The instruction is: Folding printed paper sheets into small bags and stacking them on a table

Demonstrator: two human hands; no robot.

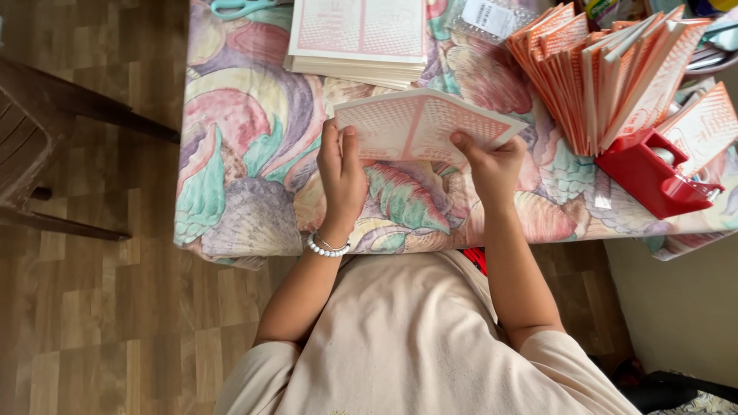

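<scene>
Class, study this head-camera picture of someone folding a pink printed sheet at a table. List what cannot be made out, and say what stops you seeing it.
- Folded pink sheet: its underside is turned away; the print is too small.
- Left hand and right hand: fingers hidden behind the sheet.
- Teal scissors: cut off by the top edge.
- Red holder: contents partly hidden by folded pink sheets.
- Flat stack: top cut off.

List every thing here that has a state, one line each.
Folded card: half folded, held above the table.
Left hand: gripping the card's left edge.
Right hand: gripping its right edge.
Flat card stack: unfolded, lying flat.
Folded cards: standing upright in a row.
Red box: open.
</scene>
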